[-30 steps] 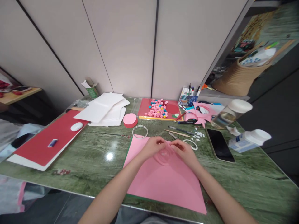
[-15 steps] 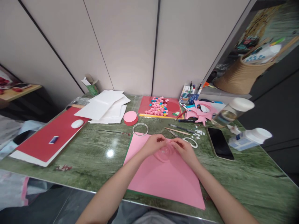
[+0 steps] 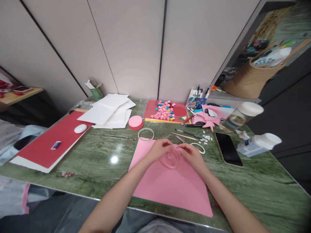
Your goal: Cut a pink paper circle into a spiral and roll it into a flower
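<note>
A large pink paper sheet (image 3: 170, 184) lies on the green marble table (image 3: 97, 158) in front of me. Both hands meet over its far end. My left hand (image 3: 159, 150) and my right hand (image 3: 193, 156) each pinch the rim of a clear round tape roll (image 3: 172, 158) held just above the sheet. The fingers of both hands are curled closed on it. A second clear ring (image 3: 146, 134) lies just beyond the sheet's far left corner, and a white ring (image 3: 199, 148) lies right of my right hand.
A black phone (image 3: 228, 149), two white-capped bottles (image 3: 257, 142), pens and a pink cut-out (image 3: 206, 118) sit at the right. A red tray of small pink pieces (image 3: 165, 111), a pink disc (image 3: 135, 123), white sheets (image 3: 109, 111) and a red board with a mouse (image 3: 80, 128) lie at the back and left.
Both hands stay together on the clear roll and have shifted only slightly. The view has tilted a little.
</note>
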Demonstrator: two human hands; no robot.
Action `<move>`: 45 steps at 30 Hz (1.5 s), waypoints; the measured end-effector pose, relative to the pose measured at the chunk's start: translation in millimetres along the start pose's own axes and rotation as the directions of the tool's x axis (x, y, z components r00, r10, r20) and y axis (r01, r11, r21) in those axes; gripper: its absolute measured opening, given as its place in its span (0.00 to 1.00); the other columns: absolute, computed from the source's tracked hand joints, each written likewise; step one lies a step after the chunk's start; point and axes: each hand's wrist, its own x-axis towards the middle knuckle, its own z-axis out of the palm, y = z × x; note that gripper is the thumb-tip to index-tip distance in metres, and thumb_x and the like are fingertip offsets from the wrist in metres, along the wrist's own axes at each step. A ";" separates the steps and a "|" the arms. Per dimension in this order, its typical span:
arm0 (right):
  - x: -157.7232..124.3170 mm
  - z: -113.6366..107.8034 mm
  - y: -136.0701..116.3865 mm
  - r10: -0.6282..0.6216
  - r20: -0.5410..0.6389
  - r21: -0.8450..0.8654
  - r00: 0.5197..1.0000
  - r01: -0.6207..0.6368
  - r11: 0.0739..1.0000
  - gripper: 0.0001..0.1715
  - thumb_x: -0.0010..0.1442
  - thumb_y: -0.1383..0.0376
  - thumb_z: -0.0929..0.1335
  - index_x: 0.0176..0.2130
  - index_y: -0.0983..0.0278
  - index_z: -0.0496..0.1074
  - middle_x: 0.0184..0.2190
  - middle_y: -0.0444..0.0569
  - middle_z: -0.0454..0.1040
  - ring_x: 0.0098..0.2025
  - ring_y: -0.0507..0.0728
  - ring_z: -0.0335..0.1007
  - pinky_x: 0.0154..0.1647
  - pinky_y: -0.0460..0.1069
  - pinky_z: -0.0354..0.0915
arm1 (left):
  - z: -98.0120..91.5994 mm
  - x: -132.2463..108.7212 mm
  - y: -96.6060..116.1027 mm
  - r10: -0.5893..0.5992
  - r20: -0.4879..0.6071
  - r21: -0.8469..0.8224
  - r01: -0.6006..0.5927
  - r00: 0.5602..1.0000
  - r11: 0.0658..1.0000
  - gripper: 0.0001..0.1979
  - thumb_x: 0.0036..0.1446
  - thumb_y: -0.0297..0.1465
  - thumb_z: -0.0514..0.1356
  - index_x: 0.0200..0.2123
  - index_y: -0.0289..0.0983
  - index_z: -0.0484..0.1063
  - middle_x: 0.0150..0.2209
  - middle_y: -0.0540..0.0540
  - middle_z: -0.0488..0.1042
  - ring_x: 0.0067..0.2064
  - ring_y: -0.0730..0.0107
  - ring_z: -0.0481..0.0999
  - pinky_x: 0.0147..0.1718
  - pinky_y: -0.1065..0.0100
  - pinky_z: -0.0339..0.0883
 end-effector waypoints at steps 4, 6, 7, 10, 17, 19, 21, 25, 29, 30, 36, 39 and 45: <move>0.3 3.1 2.1 -0.024 -0.020 -0.029 1.000 0.023 0.999 0.12 0.51 0.59 0.65 0.33 0.64 0.71 0.32 0.49 0.73 0.34 0.55 0.67 0.35 0.49 0.62 | 0.8 -0.4 -0.4 0.010 0.004 -0.005 -0.010 1.000 1.000 0.11 0.47 0.34 0.55 0.28 0.32 0.69 0.25 0.48 0.69 0.27 0.76 0.67 0.26 0.74 0.60; 0.1 3.4 2.0 -0.028 -0.022 -0.050 0.999 0.027 0.998 0.13 0.51 0.58 0.64 0.33 0.64 0.71 0.31 0.48 0.73 0.33 0.54 0.66 0.34 0.48 0.62 | 1.3 -0.3 -1.6 0.020 0.003 0.009 -0.020 1.000 1.000 0.10 0.47 0.34 0.55 0.28 0.32 0.69 0.25 0.48 0.70 0.27 0.76 0.67 0.26 0.74 0.60; 0.0 3.4 1.8 -0.029 -0.023 -0.058 0.999 0.028 0.998 0.13 0.52 0.58 0.64 0.33 0.64 0.71 0.31 0.48 0.73 0.32 0.54 0.66 0.34 0.48 0.61 | 1.5 -0.2 -2.2 0.019 0.004 0.012 -0.019 1.000 1.000 0.10 0.47 0.34 0.55 0.28 0.32 0.69 0.25 0.48 0.69 0.26 0.76 0.67 0.26 0.74 0.60; 0.0 3.1 1.9 -0.027 -0.025 -0.068 0.999 0.025 0.997 0.13 0.52 0.58 0.64 0.33 0.64 0.71 0.30 0.48 0.72 0.32 0.54 0.66 0.32 0.47 0.61 | 2.0 -0.1 -2.8 0.017 0.013 -0.001 -0.017 1.000 1.000 0.10 0.47 0.34 0.55 0.28 0.32 0.69 0.25 0.48 0.69 0.26 0.76 0.67 0.26 0.74 0.60; -0.2 2.4 4.6 -0.017 -0.017 -0.079 1.000 0.016 0.997 0.15 0.54 0.57 0.62 0.34 0.64 0.71 0.29 0.48 0.72 0.31 0.54 0.66 0.29 0.47 0.61 | 1.3 -0.5 -0.6 0.021 0.020 -0.026 -0.020 1.000 0.999 0.10 0.47 0.33 0.55 0.28 0.32 0.69 0.25 0.48 0.69 0.26 0.77 0.67 0.26 0.74 0.60; -0.5 2.3 4.4 -0.008 -0.016 -0.076 1.000 0.007 0.997 0.15 0.54 0.57 0.62 0.34 0.64 0.71 0.29 0.48 0.72 0.30 0.54 0.66 0.27 0.47 0.60 | 1.0 -0.5 -0.4 0.018 0.018 -0.031 -0.017 1.000 0.999 0.10 0.47 0.33 0.55 0.28 0.32 0.69 0.25 0.48 0.69 0.26 0.77 0.67 0.26 0.74 0.61; -0.5 2.2 4.2 -0.003 -0.018 -0.075 1.000 0.002 0.997 0.15 0.53 0.57 0.62 0.34 0.64 0.71 0.28 0.48 0.72 0.29 0.54 0.66 0.26 0.47 0.60 | 1.1 -0.5 -0.5 0.020 0.016 -0.033 -0.020 1.000 0.999 0.10 0.47 0.33 0.55 0.28 0.32 0.69 0.25 0.48 0.69 0.26 0.77 0.67 0.26 0.74 0.61; 0.0 2.1 5.3 -0.013 -0.022 -0.080 1.000 0.012 0.997 0.15 0.54 0.57 0.62 0.35 0.63 0.71 0.27 0.48 0.72 0.28 0.54 0.66 0.26 0.47 0.60 | 1.7 -0.2 -1.0 0.018 0.014 -0.021 -0.018 1.000 1.000 0.10 0.47 0.34 0.55 0.29 0.32 0.69 0.26 0.47 0.69 0.26 0.76 0.67 0.27 0.73 0.61; 0.0 2.1 6.0 -0.008 -0.016 -0.076 1.000 0.007 0.997 0.15 0.54 0.58 0.61 0.35 0.63 0.71 0.27 0.47 0.72 0.28 0.54 0.66 0.26 0.46 0.60 | 1.6 -0.3 -1.7 0.025 0.007 -0.007 -0.025 1.000 1.000 0.10 0.47 0.34 0.54 0.29 0.32 0.69 0.26 0.47 0.70 0.27 0.76 0.67 0.27 0.73 0.61; -0.1 2.1 5.9 -0.005 -0.013 -0.073 1.000 0.004 0.997 0.15 0.54 0.58 0.61 0.35 0.63 0.71 0.27 0.47 0.72 0.28 0.54 0.66 0.26 0.46 0.60 | 1.5 -0.3 -1.9 0.030 0.005 -0.007 -0.030 1.000 1.000 0.10 0.47 0.33 0.54 0.29 0.32 0.69 0.26 0.47 0.70 0.27 0.76 0.67 0.27 0.73 0.61; -0.6 2.1 5.3 0.003 -0.018 -0.080 1.000 -0.004 0.997 0.15 0.54 0.57 0.62 0.35 0.63 0.71 0.26 0.47 0.71 0.27 0.54 0.66 0.24 0.46 0.59 | 1.5 -0.1 -1.5 0.017 0.006 -0.009 -0.017 1.000 1.000 0.10 0.47 0.33 0.54 0.29 0.32 0.69 0.26 0.48 0.70 0.27 0.76 0.67 0.27 0.74 0.61; -0.2 2.4 5.9 -0.005 -0.025 -0.082 1.000 0.003 0.997 0.15 0.53 0.57 0.62 0.34 0.64 0.72 0.25 0.47 0.71 0.27 0.54 0.65 0.24 0.46 0.59 | 1.9 0.2 -0.7 0.015 0.002 -0.005 -0.015 1.000 1.000 0.10 0.47 0.33 0.55 0.28 0.32 0.69 0.25 0.48 0.69 0.27 0.76 0.67 0.27 0.74 0.61; 0.3 3.0 7.5 -0.004 -0.025 -0.082 1.000 0.001 0.997 0.15 0.53 0.57 0.62 0.34 0.63 0.71 0.25 0.47 0.71 0.27 0.54 0.65 0.24 0.46 0.59 | 2.3 0.0 0.1 0.021 0.008 -0.012 -0.020 1.000 1.000 0.09 0.47 0.33 0.55 0.28 0.32 0.69 0.25 0.48 0.69 0.26 0.77 0.66 0.27 0.74 0.61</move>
